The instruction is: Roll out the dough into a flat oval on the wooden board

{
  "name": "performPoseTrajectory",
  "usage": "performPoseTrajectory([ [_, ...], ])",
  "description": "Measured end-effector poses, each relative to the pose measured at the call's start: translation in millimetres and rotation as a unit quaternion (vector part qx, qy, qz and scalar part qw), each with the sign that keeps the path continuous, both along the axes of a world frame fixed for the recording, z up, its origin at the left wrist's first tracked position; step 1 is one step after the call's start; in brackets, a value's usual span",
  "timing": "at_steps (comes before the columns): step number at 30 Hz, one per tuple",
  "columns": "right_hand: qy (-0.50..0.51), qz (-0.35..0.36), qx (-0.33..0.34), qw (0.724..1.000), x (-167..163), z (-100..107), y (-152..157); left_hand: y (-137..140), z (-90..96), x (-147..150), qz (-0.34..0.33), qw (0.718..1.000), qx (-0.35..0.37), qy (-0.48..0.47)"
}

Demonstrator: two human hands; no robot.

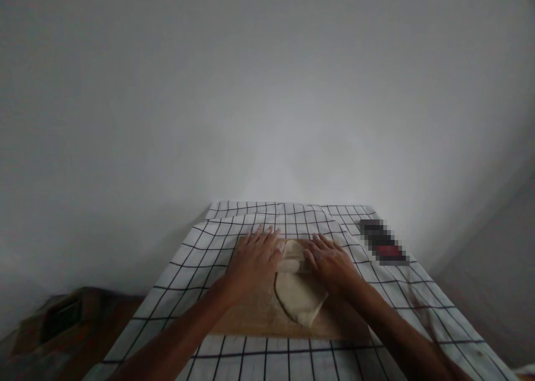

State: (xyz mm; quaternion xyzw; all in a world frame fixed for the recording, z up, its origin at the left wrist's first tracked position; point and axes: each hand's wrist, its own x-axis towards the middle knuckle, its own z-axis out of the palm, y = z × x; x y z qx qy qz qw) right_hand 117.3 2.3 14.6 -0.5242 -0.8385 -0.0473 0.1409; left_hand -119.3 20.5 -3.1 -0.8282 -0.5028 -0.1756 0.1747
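A flattened sheet of pale dough (298,297) lies on a wooden board (246,320), its near end tapering toward me. Across the dough runs a light rolling pin (292,265), of which only the short stretch between my hands shows. My left hand (256,255) rests over the pin's left part, fingers stretched forward and palm down. Over the right part lies my right hand (330,261), also flat, with its fingers extended past the pin. Both ends of the pin are hidden beneath the hands. The dough's far end shows just beyond the pin.
A white cloth with black grid lines (184,269) covers the table, which reaches a plain grey wall (267,91). At the right side lies a pixelated dark and red item (383,243). A box-like brown object (62,317) stands low at the left.
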Motion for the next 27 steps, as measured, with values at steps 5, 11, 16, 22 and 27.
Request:
performPoseTrajectory([
  [5,0.013,0.013,0.024,1.0,0,-17,-72,-60,0.3,-5,-0.034,0.999,-0.013,0.008],
  [11,0.02,-0.004,0.024,1.0,-1,-16,-49,-47,-1.3,-2,-0.031,0.999,-0.013,0.004],
  [16,0.016,-0.02,-0.003,1.0,-4,-1,19,18,-5.6,3,0.01,0.999,-0.024,-0.019],
  [22,0.024,-0.067,0.04,0.997,-6,15,35,46,-1.0,2,-0.014,0.999,-0.033,0.025],
  [27,-0.004,-0.059,0.034,0.998,-1,21,11,25,8.0,8,-0.022,0.998,0.002,0.055],
])
